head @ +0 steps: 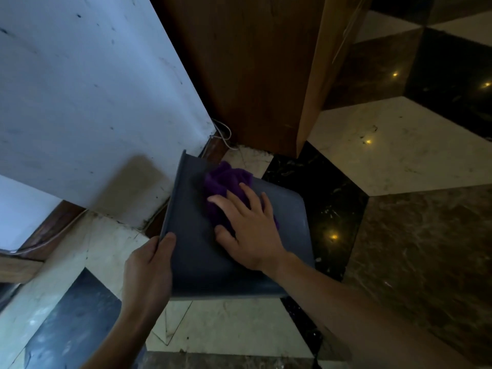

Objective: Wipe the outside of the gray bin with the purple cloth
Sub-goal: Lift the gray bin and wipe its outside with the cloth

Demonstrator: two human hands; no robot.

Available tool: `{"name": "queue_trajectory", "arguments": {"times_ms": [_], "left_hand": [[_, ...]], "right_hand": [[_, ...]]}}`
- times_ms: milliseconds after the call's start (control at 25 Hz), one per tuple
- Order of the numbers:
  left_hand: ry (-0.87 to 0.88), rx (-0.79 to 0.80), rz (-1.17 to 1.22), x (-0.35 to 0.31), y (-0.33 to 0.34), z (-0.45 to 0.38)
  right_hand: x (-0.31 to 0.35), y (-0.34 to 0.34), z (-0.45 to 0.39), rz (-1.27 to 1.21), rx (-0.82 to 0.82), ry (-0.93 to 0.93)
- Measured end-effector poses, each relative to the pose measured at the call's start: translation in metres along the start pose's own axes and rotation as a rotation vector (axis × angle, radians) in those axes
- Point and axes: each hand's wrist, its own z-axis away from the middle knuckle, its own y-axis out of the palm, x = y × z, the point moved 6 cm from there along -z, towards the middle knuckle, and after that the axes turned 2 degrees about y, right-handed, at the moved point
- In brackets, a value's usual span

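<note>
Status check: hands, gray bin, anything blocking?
Left hand grips gray bin rim. Right hand presses purple cloth flat on bin's outside. White wall close; nothing blocking.

1. No text, label, brand, number or sign can be read anywhere in the view.
2. The smooth dark gray plastic bin (197, 251) under the right hand (250, 233) shows a plain side with no print.
3. The crumpled purple cloth (226, 179) beneath that hand's fingers carries no tag.
</note>
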Motion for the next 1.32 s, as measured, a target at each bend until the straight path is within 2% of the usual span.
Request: {"name": "queue_trajectory", "arguments": {"times_ms": [160, 320, 480, 560, 680, 760, 840, 1000, 1320], "left_hand": [[-0.045, -0.014, 0.018, 0.005, -0.005, -0.001], [-0.096, -0.004, 0.075, 0.009, -0.007, -0.001], [-0.069, 0.016, 0.051, 0.001, -0.003, 0.008], [-0.053, 0.018, 0.047, 0.001, 0.001, 0.014], [-0.033, 0.034, 0.050, 0.001, 0.008, 0.021], [-0.014, 0.050, 0.069, 0.000, 0.013, 0.023], [-0.004, 0.041, 0.059, 0.001, 0.013, 0.024], [-0.023, 0.008, 0.002, 0.005, 0.015, 0.022], [-0.108, 0.034, 0.032, 0.014, 0.009, 0.019]], "right_hand": [[-0.044, -0.001, 0.010, 0.053, 0.038, 0.102], [-0.083, -0.009, 0.027, 0.068, 0.030, 0.280], [-0.076, -0.016, 0.050, -0.077, -0.072, 0.467], [-0.042, -0.013, 0.063, -0.185, -0.086, 0.419], [0.033, -0.006, 0.059, -0.280, -0.018, 0.160], [0.067, -0.003, 0.046, -0.221, 0.012, -0.016], [0.074, -0.004, 0.035, -0.103, 0.015, -0.115], [0.040, 0.000, 0.026, 0.010, 0.005, -0.046], [-0.073, -0.006, 0.016, 0.088, 0.014, 0.269]]}}
